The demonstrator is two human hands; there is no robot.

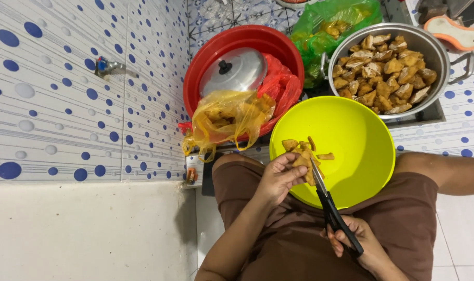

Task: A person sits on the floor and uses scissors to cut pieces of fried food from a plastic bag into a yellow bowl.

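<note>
The left hand [281, 179] pinches a piece of fried tofu [303, 162] over the near rim of a yellow-green bowl [359, 140] resting on the person's lap. The right hand [359, 244] is closed around the handles of black scissors [330, 208], whose blades reach up to the piece; whether they are cutting into it is hard to tell. A few cut strips [325, 155] lie in the bowl. Farther off, a metal pot [434, 49] holds more tofu, and to its left a red basin [237, 39] holds a pot lid [234, 70].
</note>
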